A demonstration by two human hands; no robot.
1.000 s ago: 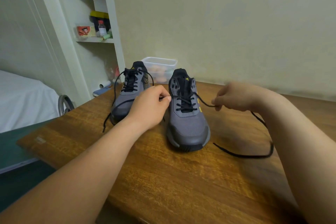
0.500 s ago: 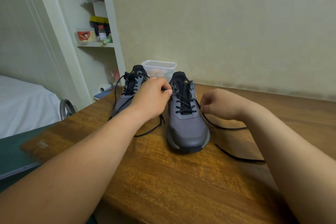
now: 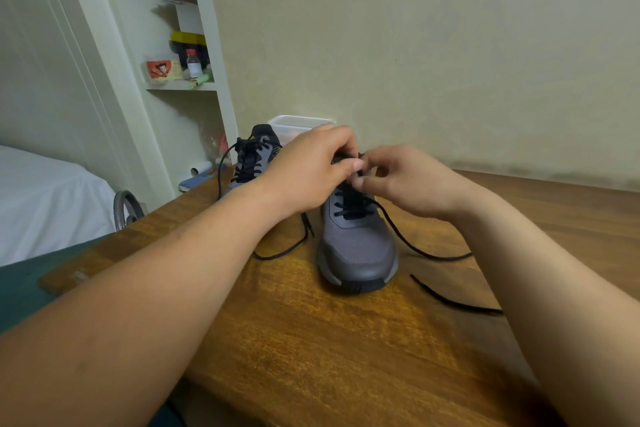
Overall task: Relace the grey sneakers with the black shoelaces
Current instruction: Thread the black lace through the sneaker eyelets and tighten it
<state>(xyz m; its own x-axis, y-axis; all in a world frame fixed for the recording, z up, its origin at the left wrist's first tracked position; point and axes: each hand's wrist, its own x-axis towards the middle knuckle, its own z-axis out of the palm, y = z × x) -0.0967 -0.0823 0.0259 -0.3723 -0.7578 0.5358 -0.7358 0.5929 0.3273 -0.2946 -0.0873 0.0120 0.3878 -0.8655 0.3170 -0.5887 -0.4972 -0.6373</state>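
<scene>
**Pinching at the top eyelets**

Pinches the lace [image 3: 412, 246] in the right hand [image 3: 412, 184], fingers curled, just above the near sneaker [image 3: 356, 243]. Holds the left hand [image 3: 308, 173] against it, thumb pressed to fingertips at the tongue; cannot tell what that pinch holds. Lets both lace ends lie slack on the table [image 3: 311, 340], either side of the toe. Has the far sneaker [image 3: 254, 163] standing behind the left wrist, near a box [image 3: 294, 123].
</scene>
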